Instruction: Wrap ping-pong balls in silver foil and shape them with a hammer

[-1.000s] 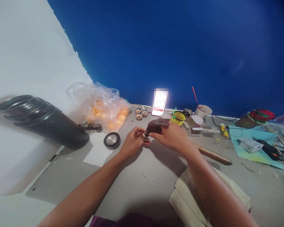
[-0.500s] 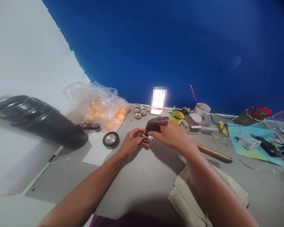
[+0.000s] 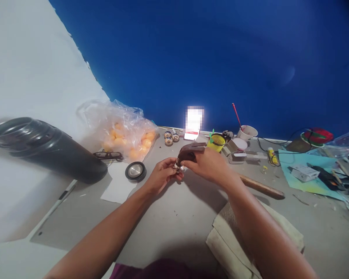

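Between the fingertips of my left hand (image 3: 162, 175) is a small shiny metallic ball (image 3: 178, 168) with a patterned surface, partly covered by the fingers. My right hand (image 3: 211, 165) is wrapped around a hammer (image 3: 189, 151) close to its dark metal head. The head points down and meets the top of the ball, or comes very near it; I cannot tell which. Beyond the right wrist the wooden handle sticks out to the right. Similar shiny balls (image 3: 168, 141) sit in a cluster farther back on the table.
At left are a large dark bottle (image 3: 66, 149), glasses (image 3: 108, 155), a round lid (image 3: 135, 171) and a plastic bag of orange balls (image 3: 125, 141). A lit phone (image 3: 193, 123) stands by the wall. Right: yellow cup (image 3: 216, 143), white cup (image 3: 247, 133), folded cloth (image 3: 221, 238).
Both hands keep their grip on the ball and hammer with almost no movement. The whole view has shifted very slightly.
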A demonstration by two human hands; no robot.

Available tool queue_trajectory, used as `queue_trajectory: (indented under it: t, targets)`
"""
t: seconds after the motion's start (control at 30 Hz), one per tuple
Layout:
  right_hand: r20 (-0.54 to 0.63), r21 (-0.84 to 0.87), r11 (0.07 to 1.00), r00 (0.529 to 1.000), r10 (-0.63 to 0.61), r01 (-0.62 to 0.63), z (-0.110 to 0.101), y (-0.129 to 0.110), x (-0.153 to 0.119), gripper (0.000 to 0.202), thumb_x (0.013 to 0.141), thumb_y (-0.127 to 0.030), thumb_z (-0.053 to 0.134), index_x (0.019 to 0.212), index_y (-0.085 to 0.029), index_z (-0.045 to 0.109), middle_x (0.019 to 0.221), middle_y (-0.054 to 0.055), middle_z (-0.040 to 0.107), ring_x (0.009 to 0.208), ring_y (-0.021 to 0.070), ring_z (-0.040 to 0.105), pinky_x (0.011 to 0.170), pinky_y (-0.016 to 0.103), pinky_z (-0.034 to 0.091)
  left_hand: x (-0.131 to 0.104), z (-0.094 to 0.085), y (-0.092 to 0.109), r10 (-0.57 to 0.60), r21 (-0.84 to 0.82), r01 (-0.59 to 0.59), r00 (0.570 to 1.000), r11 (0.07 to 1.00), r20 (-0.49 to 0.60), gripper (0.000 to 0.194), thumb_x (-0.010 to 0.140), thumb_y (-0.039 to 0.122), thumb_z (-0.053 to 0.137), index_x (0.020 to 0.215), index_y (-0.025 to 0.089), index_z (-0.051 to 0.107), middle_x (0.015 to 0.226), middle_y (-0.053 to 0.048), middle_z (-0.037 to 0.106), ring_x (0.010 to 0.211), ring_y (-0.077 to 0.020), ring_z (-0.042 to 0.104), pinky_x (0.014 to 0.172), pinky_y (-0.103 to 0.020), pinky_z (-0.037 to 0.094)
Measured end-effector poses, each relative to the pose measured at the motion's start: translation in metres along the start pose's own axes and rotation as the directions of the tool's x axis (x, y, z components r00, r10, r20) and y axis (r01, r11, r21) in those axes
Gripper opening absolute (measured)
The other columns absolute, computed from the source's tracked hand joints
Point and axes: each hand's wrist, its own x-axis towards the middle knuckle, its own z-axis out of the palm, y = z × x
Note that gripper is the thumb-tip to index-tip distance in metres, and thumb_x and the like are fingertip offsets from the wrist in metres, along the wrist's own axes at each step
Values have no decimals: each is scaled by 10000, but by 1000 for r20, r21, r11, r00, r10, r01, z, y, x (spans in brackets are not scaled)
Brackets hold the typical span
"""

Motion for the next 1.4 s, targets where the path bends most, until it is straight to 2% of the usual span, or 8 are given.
queue_trajectory:
  t: [0.17,0.33,0.47,0.73,0.93,1.1,1.27,1.4]
  targets:
    - [-22,-13,999,999,50,-50,-2,-2,-1,343,955,-455,587,1184,-286,779,1093,81,780,940,261,701,751,316,475,1,1,3,-31,5,31,999,1000,-8,228,682,161,738,907,139,708,716,-43,684,584,-151,632,547,-264,499]
    - [-135,89,996,991,22,-10,-5,-9,-4,290,964,-386,597,1184,-341,780,1154,39,775,1005,240,693,839,312,498,2,0,6,-65,-87,63,998,994,-23,203,651,84,697,849,112,732,747,-57,661,612,-130,593,531,-233,444]
    - [-74,65,998,997,-4,9,0,-10,-4,295,953,-377,607,1176,-305,786,1110,65,782,963,244,700,805,308,504,1,-1,5,-87,-154,95,995,984,54,218,618,58,670,820,129,714,761,-61,648,681,-156,606,574,-253,464]
    - [-148,24,1000,989,23,-20,-7,-9,-6,305,998,-409,567,1220,-329,760,1113,53,781,978,248,704,818,306,503,0,1,6,-6,43,6,1000,999,-6,221,707,142,746,923,151,696,777,-29,642,693,-138,601,628,-251,481]
    - [-21,-20,998,998,63,-63,-3,-4,-1,312,961,-435,608,1178,-296,783,1048,75,787,939,261,713,777,320,502,-1,5,1,116,238,-78,982,968,-149,382,653,163,806,1019,168,698,814,-14,673,689,-142,620,641,-261,492]
    - [-110,25,998,992,68,-66,-4,-3,-2,327,985,-440,568,1201,-305,773,1127,78,778,999,263,705,814,324,500,1,2,-2,125,226,-96,985,969,-117,467,679,209,831,1132,185,721,873,-22,692,771,-150,626,681,-255,490]
    - [-40,-25,997,997,70,-71,-6,-2,-3,320,958,-435,598,1153,-270,791,1063,95,782,934,268,711,756,324,501,1,2,-2,190,222,-157,972,962,-137,468,672,216,875,1116,196,730,965,-33,721,861,-161,648,783,-268,506]
    - [-164,-3,995,982,93,-95,-11,3,-5,335,957,-483,589,1154,-301,791,1082,70,783,950,270,708,792,342,506,1,0,-3,162,147,-145,980,979,-117,474,687,228,892,1128,204,719,987,-26,709,901,-143,641,851,-264,506]
